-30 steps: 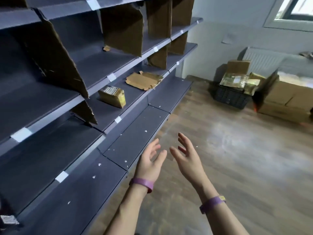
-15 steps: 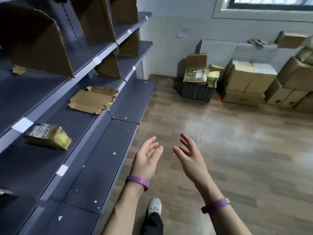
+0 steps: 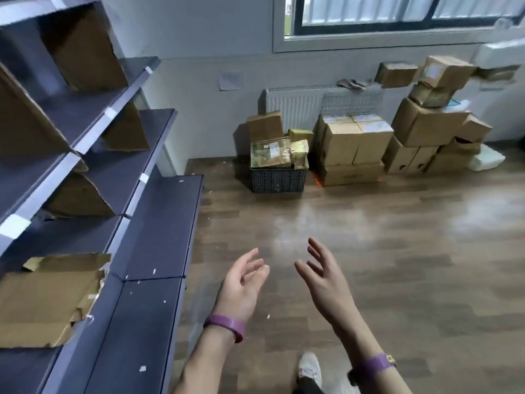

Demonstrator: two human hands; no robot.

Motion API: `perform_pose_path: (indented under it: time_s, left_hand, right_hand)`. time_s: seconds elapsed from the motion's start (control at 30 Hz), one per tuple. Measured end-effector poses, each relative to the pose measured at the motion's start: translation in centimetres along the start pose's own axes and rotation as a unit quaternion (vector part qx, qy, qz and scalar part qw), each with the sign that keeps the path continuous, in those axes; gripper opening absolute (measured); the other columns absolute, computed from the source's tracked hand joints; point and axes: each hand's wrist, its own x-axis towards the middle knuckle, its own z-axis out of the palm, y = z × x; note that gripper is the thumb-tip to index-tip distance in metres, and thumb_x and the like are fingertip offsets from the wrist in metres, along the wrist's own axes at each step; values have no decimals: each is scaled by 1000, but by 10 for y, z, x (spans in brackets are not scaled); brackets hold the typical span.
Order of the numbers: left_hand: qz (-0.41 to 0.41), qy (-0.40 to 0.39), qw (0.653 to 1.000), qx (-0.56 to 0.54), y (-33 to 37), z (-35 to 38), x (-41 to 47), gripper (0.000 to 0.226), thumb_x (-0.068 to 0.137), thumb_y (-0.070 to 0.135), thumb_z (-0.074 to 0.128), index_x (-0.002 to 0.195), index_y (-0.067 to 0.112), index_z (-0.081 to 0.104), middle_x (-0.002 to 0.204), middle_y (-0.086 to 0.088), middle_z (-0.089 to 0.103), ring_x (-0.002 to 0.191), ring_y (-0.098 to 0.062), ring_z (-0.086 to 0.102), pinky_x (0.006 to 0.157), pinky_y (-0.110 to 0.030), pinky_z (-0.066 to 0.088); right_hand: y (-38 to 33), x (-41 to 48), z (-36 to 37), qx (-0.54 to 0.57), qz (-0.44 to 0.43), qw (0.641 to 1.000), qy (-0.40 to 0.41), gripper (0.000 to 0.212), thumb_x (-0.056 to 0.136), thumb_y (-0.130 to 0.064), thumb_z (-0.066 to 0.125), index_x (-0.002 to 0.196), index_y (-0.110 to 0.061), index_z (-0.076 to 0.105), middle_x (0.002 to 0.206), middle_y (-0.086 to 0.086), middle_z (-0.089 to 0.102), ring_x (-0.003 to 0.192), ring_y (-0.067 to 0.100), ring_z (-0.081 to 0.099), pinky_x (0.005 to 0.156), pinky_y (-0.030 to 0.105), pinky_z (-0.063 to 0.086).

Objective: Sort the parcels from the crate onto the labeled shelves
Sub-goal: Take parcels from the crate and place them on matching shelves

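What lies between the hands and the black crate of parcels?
In the head view, only bare wood floor lies between the left hand, the right hand and the black crate; both hands hold nothing.

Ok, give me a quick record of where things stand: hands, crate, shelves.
left hand: open, empty, over the floor
right hand: open, empty, beside the left
crate: dark, on the floor by the wall, ahead of the hands
parcels: piled in the crate, above its rim
shelves: on the left, white labels on edges, cardboard dividers
flattened cardboard: lying on a lower shelf
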Motion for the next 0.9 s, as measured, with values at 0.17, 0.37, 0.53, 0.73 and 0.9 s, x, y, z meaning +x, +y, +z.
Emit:
perform_pose_path:
  time_s: [0.17,0.37,0.53,0.73,0.9]
  left_hand:
    - [-4,4,1000,30,8,25,109,39,93,17,58,132,21,52,120,2,62,100,8,57,77,-4,46]
    - [0,59,997,51,56,61,256,41,92,13,59,133,17,52,120,-2,62,99,6,56,74,2,41]
    - [24,102,993,49,109,79,353,43,93,19,59,134,21,50,121,3,60,101,8,55,79,-2,44]
    - [1,108,994,23,131,91,444,44,93,15,58,136,18,49,124,-1,59,102,8,54,79,0,42]
    - [-18,112,994,-6,130,82,532,44,93,13,58,136,16,50,125,-4,59,104,4,55,79,1,43]
  right_hand:
    - [4,114,-10,17,15,1000,7,56,93,-21,63,143,-30,39,145,-5,44,125,14,49,102,30,41]
    - [-23,293,-25,4,1,999,-40,57,93,-26,62,144,-31,37,148,-6,42,127,15,47,102,30,40]
    - [-55,404,-27,0,-10,997,-79,59,92,-29,64,145,-32,38,148,-8,42,125,11,47,102,30,41]
    - [-65,496,-20,-14,6,994,-109,55,92,-27,63,142,-31,41,146,-9,44,123,13,49,102,29,41]
    - [-63,575,-2,-38,26,992,-117,55,92,-27,63,142,-31,41,142,-15,45,121,10,48,97,24,38]
